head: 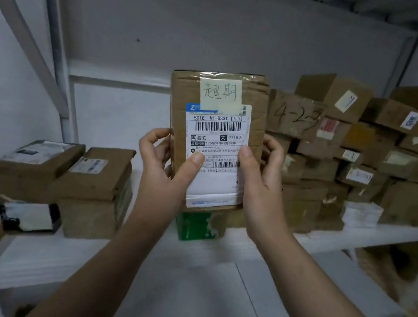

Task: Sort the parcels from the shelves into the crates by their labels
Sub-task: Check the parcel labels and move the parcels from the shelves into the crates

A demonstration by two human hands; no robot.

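Two grips | left hand (166, 164), right hand (263, 178) | parcel (182, 92) upright between, thumbs on label (216, 139)

Shelf (183, 285): white board, metal frame
9 o'clock: brown boxes (95, 187), two short stacks
Centre: green box (196, 228)
3 o'clock: box pile (350, 168), tall

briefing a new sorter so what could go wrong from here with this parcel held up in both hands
The left hand and right hand pinch the parcel by its lower half only, thumbs on the shipping label; it could slip.
The yellow note overlaps the label's top, and the thumbs hide some print: a misread is possible.
The box stack to the right looks uneven; a careless elbow might topple it.
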